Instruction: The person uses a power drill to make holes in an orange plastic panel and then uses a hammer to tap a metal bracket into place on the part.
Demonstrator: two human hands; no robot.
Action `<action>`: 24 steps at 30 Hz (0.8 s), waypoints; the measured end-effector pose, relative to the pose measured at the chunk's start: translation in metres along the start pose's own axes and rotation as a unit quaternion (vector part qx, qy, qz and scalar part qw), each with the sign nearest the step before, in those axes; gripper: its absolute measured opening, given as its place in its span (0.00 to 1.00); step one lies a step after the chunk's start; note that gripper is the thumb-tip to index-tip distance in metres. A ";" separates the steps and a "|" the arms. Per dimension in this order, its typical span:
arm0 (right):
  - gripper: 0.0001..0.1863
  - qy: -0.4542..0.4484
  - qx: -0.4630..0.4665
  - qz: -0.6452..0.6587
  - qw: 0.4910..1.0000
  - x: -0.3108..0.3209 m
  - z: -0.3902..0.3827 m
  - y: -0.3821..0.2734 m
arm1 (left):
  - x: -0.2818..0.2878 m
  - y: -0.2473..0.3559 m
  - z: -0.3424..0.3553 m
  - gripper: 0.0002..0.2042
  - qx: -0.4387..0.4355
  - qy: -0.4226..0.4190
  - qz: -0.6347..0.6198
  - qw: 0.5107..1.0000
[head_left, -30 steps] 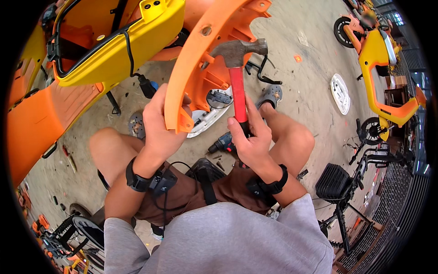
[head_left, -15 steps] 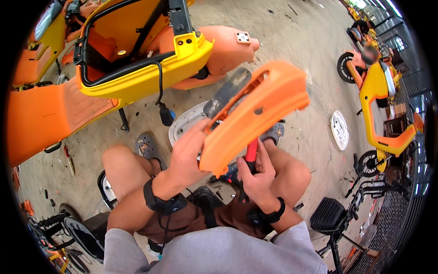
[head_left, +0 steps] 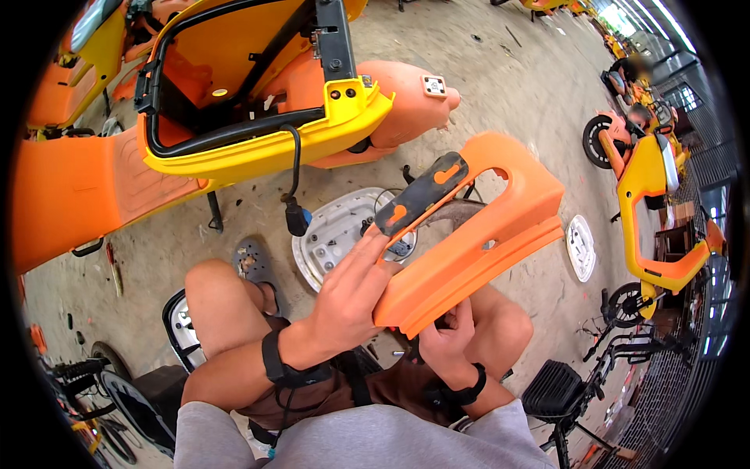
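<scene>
My left hand (head_left: 348, 293) is closed on the lower left end of an orange plastic scooter panel (head_left: 484, 234), which is tilted up to the right in front of me. A black strip (head_left: 422, 191) with keyhole-shaped slots lies along the panel's upper left edge, just above my left fingers. My right hand (head_left: 451, 336) is under the panel's lower edge with fingers curled. The panel hides part of those fingers and most of whatever they grip; only a bit of dark material shows there.
A yellow and orange scooter body (head_left: 266, 148) with an open compartment stands ahead on the left, a black cable (head_left: 295, 180) hanging from it. White plastic covers (head_left: 320, 238) lie on the floor. At right stand another scooter (head_left: 637, 195) and a black basket (head_left: 551, 387). Two people are farther back.
The orange panel has shifted right and turned, showing more of the slotted black strip. My right hand is lower, and the red and black handle it held is out of sight.
</scene>
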State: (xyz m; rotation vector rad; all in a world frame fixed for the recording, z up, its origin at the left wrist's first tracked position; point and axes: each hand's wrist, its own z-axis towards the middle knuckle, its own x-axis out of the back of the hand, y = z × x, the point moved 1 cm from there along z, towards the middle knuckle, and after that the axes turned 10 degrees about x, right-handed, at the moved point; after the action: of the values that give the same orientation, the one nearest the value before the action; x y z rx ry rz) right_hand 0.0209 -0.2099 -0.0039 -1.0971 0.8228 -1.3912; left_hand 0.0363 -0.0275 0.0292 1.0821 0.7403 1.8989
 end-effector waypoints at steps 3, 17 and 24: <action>0.27 0.014 0.013 0.030 0.999 -0.006 -0.006 0.009 | -0.001 0.000 0.001 0.16 0.006 -0.001 -0.001 1.000; 0.26 -0.009 0.035 0.078 0.996 -0.011 0.001 0.001 | 0.004 -0.001 -0.001 0.19 0.012 -0.002 -0.027 1.000; 0.22 0.011 -0.050 0.137 0.989 -0.002 -0.003 0.008 | 0.007 0.000 -0.002 0.15 0.124 -0.034 -0.174 0.976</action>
State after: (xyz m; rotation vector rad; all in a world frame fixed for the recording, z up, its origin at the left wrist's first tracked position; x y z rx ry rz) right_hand 0.0209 -0.2091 -0.0121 -1.0027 1.0267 -1.1428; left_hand 0.0321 -0.0216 0.0307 1.0807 1.0718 1.4938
